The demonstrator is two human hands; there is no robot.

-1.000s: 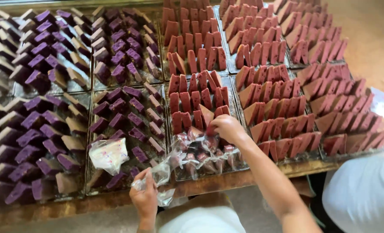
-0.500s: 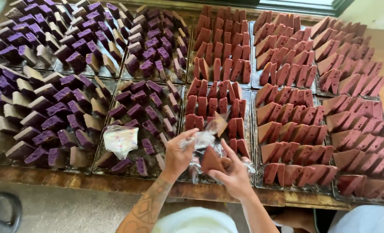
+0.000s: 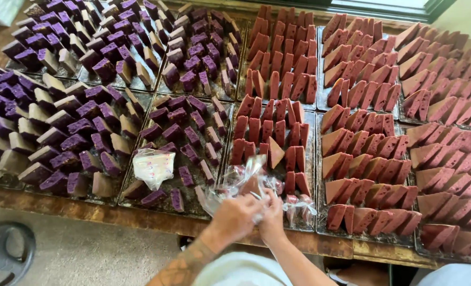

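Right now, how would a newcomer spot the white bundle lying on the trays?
Find the long wooden table covered in trays of purple and red wedges. On the near tray of purple pieces, just left of the hands, lies a crumpled white bundle, the only pale, soft thing among dark blocks.

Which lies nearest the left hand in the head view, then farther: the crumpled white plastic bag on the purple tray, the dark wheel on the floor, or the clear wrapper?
1. Clear wrapper, touching the left hand.
2. Crumpled white plastic bag, up and left.
3. Dark wheel, far left on the floor.
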